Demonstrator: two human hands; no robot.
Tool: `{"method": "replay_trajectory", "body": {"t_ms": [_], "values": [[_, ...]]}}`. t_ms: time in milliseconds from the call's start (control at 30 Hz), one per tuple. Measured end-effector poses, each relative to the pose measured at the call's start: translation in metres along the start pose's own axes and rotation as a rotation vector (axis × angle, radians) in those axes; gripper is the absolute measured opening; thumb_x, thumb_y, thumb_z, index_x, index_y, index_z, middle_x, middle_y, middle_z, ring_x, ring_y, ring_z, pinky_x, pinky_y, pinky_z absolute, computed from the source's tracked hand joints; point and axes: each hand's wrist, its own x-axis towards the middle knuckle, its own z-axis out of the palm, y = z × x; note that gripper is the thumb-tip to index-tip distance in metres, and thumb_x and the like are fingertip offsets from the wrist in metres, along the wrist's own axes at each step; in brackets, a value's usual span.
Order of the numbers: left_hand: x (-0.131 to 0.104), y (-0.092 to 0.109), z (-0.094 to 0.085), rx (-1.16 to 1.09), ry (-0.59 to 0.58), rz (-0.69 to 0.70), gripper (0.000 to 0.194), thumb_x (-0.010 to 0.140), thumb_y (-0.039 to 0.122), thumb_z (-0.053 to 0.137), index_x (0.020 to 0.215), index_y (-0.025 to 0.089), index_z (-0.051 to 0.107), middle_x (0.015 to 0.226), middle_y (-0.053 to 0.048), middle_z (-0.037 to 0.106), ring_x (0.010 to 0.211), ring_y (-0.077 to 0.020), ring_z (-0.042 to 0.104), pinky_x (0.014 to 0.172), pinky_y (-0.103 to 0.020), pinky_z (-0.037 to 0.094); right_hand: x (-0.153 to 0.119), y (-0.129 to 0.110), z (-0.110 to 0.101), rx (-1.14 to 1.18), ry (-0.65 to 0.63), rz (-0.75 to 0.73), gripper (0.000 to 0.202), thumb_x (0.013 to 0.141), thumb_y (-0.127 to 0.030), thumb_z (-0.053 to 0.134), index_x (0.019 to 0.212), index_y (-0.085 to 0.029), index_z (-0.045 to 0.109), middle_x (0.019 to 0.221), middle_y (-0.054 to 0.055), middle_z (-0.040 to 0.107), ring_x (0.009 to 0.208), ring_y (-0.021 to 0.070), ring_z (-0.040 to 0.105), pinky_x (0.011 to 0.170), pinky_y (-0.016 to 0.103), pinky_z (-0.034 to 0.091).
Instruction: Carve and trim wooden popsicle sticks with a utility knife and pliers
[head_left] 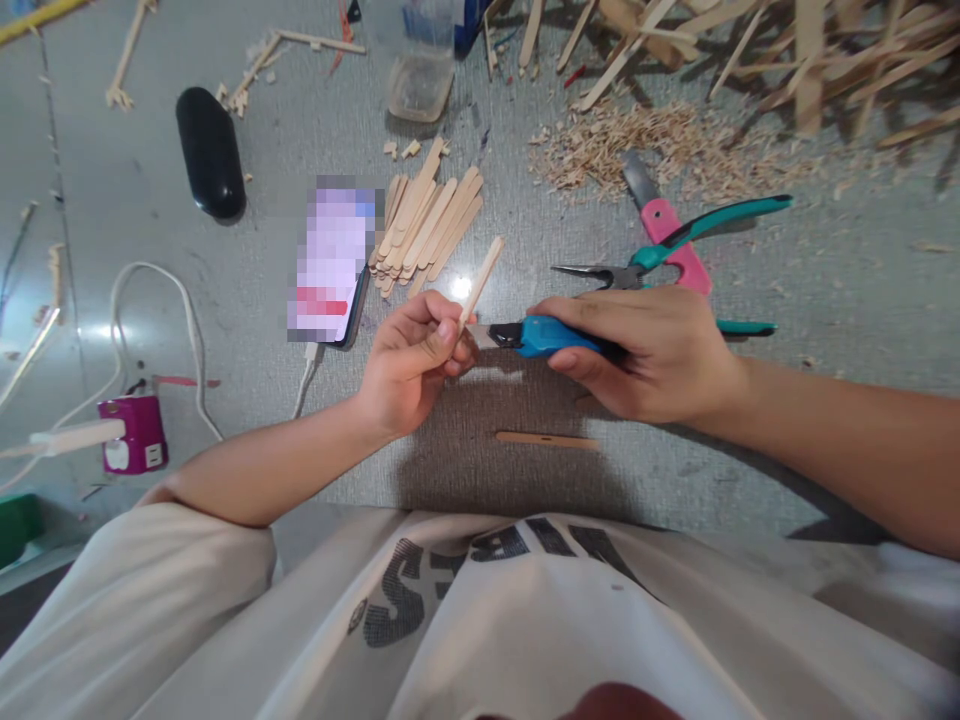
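Note:
My left hand (420,355) pinches a wooden craft stick (484,275), which slants up and to the right from the fingers. My right hand (645,345) is wrapped round the blue handle of a utility knife (551,335). Its blade points left and reaches my left fingertips, by the lower end of the stick; whether it touches the wood I cannot tell. Another craft stick (546,440) lies flat on the table below the hands. Just beyond them rests a bundle of craft sticks (427,225).
Teal-handled pliers (667,245) and a pink cutter (667,225) lie beyond my right hand, near wood shavings (637,145) and heaped wooden strips (810,60). A phone (334,260), a black case (211,152), a plastic container (420,85) and a purple plug adapter (133,435) are around the left.

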Motion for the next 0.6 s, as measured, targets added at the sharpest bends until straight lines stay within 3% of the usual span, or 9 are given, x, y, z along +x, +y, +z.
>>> {"method": "replay_trajectory", "body": {"t_ms": [200, 600], "values": [[0.0009, 0.0002, -0.0008, -0.011, -0.009, -0.005, 0.050, 0.081, 0.044, 0.108, 0.084, 0.020, 0.064, 0.079, 0.005, 0.076, 0.052, -0.0027, 0.054, 0.059, -0.019, 0.050, -0.0003, 0.0006, -0.0003, 0.010, -0.001, 0.001, 0.057, 0.125, -0.061, 0.041, 0.129, -0.019, 0.079, 0.088, 0.006, 0.079, 0.076, 0.0201, 0.077, 0.066, 0.030, 0.051], [0.0011, 0.0019, 0.0008, 0.006, 0.009, -0.013, 0.055, 0.077, 0.046, 0.110, 0.082, 0.020, 0.062, 0.076, 0.005, 0.071, 0.050, -0.0033, 0.052, 0.057, -0.020, 0.051, 0.0001, 0.0001, -0.0013, 0.014, -0.033, 0.046, 0.063, 0.125, -0.067, 0.036, 0.126, -0.020, 0.079, 0.086, 0.006, 0.077, 0.073, 0.0202, 0.075, 0.065, 0.031, 0.050]]}}
